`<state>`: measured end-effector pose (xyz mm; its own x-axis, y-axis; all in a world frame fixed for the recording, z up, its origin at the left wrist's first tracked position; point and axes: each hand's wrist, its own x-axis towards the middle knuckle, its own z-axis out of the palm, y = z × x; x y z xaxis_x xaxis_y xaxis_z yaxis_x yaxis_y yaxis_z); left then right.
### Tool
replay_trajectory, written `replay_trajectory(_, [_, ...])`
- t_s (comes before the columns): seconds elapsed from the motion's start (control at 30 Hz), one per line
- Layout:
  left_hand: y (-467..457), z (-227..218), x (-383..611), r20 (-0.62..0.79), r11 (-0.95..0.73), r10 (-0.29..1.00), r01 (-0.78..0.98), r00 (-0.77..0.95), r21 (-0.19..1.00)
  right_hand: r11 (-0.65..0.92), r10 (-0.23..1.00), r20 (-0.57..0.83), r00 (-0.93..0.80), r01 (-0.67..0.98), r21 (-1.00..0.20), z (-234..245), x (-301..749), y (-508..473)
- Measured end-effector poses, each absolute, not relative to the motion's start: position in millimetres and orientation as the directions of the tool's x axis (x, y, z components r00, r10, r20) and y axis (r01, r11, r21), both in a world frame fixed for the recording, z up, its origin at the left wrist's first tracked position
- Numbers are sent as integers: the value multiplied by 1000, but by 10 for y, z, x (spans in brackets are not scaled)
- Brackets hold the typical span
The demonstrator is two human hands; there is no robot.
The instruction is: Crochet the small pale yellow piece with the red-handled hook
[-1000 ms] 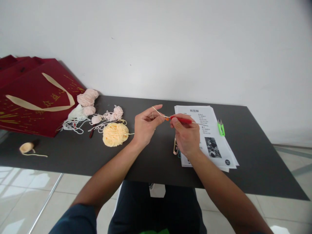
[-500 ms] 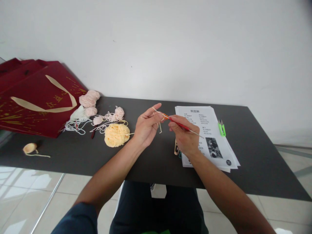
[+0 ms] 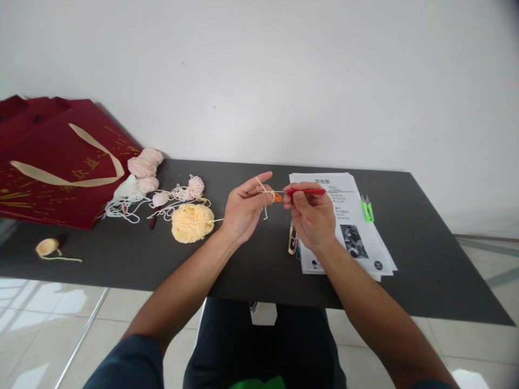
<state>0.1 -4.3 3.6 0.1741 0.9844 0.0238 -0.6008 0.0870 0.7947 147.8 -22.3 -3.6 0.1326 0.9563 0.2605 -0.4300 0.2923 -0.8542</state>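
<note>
Between thumb and fingers, my left hand [image 3: 246, 209] pinches a small orange crochet piece [image 3: 277, 198], its index finger raised with pale yarn [image 3: 261, 185] looped over it. A short yarn tail hangs below the pinch. My right hand [image 3: 313, 216] is closed around the red handle of a crochet hook [image 3: 306, 192], held nearly level with its thin tip pointing left at the orange piece. Whether the tip sits inside a stitch is too small to tell. The yellow yarn ball [image 3: 192, 222] lies left of my left wrist, a strand running from it towards that hand.
Printed sheets [image 3: 344, 216] lie under and beyond my right hand, with green thread snips [image 3: 367, 208] on their right edge. Pink yarn [image 3: 145, 163] and white yarn [image 3: 126, 190] lie beside dark red gift bags [image 3: 60, 156]. A small cream crocheted piece [image 3: 47, 247] is at far left.
My right hand has turned, bringing the hook from slanting down rightward to nearly level. Its red handle now shows above the fingers. My left hand keeps its pinch, nearly still.
</note>
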Motion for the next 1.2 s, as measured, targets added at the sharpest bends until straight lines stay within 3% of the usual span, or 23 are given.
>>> replay_trajectory(0.6, [-43,54,-18,35,79,984,-610,173,788,337,941,305,145,-473,-814,17,1537,-212])
replay_trajectory(0.97, [-8,36,-83,144,-72,983,-475,117,877,434,900,406,159,-396,-809,22,1552,-230])
replay_trajectory(1.2, [25,54,-155,152,-37,964,-452,220,891,396,917,381,116,-374,-839,30,1572,-232])
